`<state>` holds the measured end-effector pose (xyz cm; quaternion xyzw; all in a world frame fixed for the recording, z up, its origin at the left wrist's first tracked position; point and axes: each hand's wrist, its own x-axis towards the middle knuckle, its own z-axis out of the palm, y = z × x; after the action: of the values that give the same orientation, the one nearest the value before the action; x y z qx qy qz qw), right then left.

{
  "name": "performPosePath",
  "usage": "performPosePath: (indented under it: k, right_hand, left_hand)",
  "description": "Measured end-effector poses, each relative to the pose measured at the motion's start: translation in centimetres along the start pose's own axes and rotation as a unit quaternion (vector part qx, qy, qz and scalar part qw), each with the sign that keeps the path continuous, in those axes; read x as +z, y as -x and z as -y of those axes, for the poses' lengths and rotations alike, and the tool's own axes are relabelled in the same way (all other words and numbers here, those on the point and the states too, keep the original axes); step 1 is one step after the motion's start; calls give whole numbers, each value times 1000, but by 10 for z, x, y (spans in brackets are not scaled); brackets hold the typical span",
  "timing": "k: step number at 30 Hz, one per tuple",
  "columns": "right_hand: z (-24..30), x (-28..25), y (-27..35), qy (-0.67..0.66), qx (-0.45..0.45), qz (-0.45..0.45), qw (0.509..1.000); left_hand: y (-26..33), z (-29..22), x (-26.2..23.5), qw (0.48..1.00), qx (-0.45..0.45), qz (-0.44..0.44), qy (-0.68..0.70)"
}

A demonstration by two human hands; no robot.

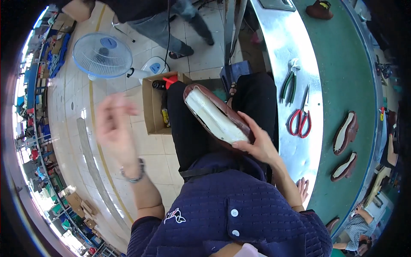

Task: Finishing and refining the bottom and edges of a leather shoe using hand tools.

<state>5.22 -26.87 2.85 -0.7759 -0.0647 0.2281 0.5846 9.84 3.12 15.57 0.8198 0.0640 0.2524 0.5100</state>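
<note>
A brown shoe (234, 112) lies slantwise over my thighs, its white underside (213, 115) facing up. A dark gap runs along one side between the white part and the brown upper. My right hand (257, 139) grips the near end of the shoe, with the thumb on the white underside and the fingers along the brown side. Off to the left, away from the shoe, my left hand (114, 122) is raised over the floor. Motion smears its fingers, so whether it holds anything does not show. A watch (133, 170) circles my left wrist.
Green-handled pincers (290, 82) and red-handled scissors (301, 115) rest on the metal bench (302, 158). Brown shoes (345, 132) lie on the green belt (319, 77). An open cardboard box (150, 107) and a fan (102, 55) stand left. Another person's legs (160, 34) are ahead.
</note>
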Motion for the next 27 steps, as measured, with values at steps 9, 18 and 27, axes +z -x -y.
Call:
performPosePath:
  k: [9,18,27]
  right_hand:
    - [-24,-65,-52,70,-6,-261,963]
    - [-82,-124,-116,354,63,-457,814]
    - [-111,-142,-130,405,151,-424,796]
  left_hand:
    - [-5,183,-58,959,-124,50,-248]
    - [-11,293,-4,881,-86,161,-436]
    - [-45,61,184,895,212,383,-81]
